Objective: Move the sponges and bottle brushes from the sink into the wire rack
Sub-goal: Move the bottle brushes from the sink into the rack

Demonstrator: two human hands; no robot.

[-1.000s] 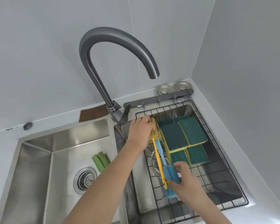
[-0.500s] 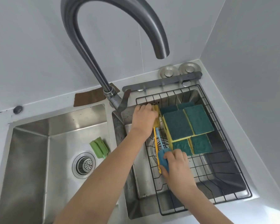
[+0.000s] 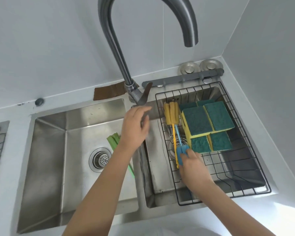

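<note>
The black wire rack sits over the right basin. Several green-and-yellow sponges lie stacked at its back. A yellow bottle brush lies along the rack's left side, foam head at the back. Beside it lies a blue bottle brush, with my right hand shut on its foam head near the rack's middle. My left hand hovers open and blurred over the divider between the basins, apart from the yellow brush. A green bottle brush lies in the left sink, partly hidden by my left forearm.
The tall grey faucet arches over the basins, its spout above the rack's back. A grey hook bar and two metal caps line the back ledge. A brown cloth lies behind the faucet. The left sink's drain is open.
My left hand has let go of the yellow brush's head and drawn back to the left. My right hand has stayed on the blue brush. The camera has moved closer.
</note>
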